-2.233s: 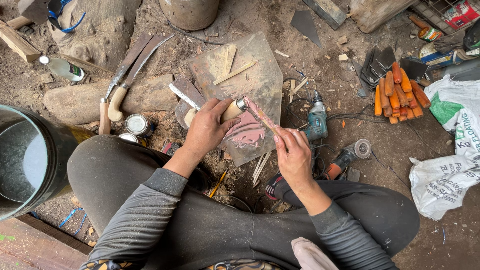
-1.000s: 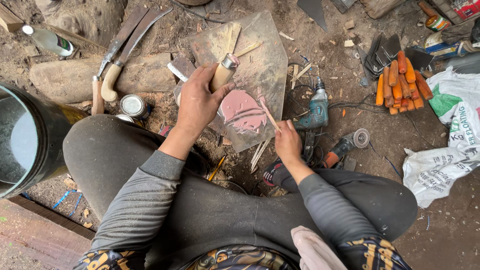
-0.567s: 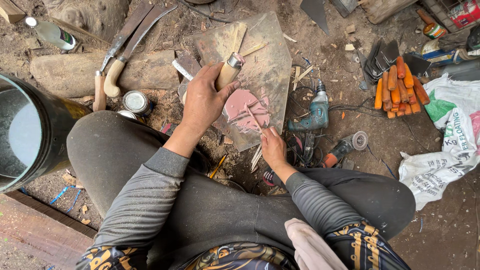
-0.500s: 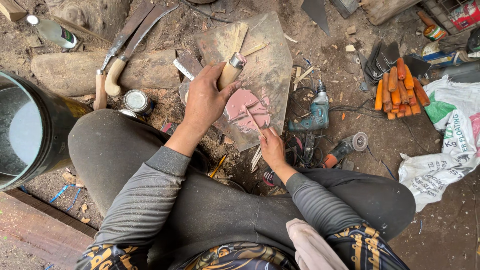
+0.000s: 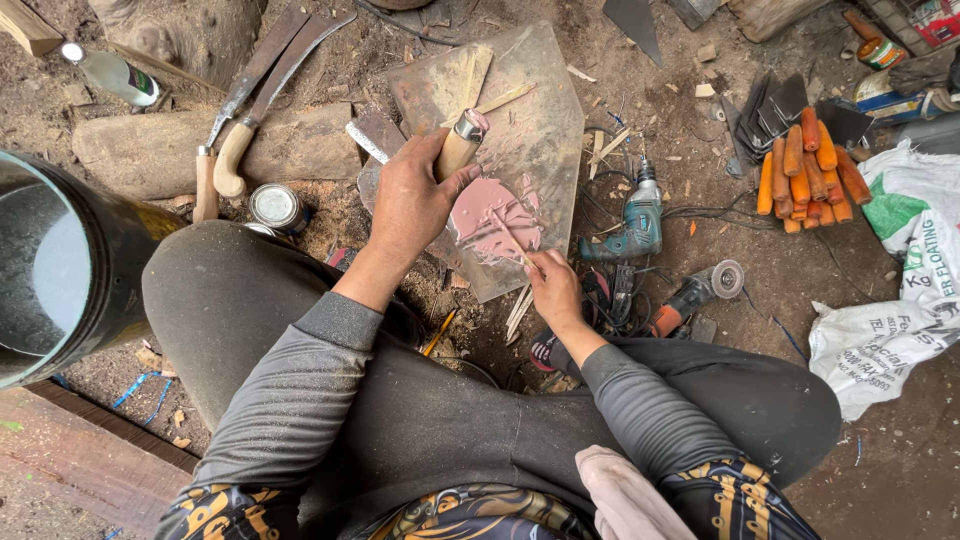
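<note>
Two hands: left hand (image 5: 408,200) wraps one wooden handle (image 5: 456,152) above the glass sheet (image 5: 540,110); right hand (image 5: 553,290) pinches one thin stick (image 5: 512,240) in pink paste (image 5: 490,215). Roughly ten orange handles (image 5: 808,170), two knives (image 5: 262,95), dirt floor (image 5: 720,350).

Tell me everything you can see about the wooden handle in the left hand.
The wooden handle is pale, light-brown wood, rounded, with a metal collar at its far end smeared with pink paste. The left hand grips its lower part, so only the upper part shows. It tilts up and to the right above the clear sheet, just over the pink paste patch. Whether a blade is fitted cannot be told. The right hand does not touch it; that hand holds a thin stick in the paste.
</note>
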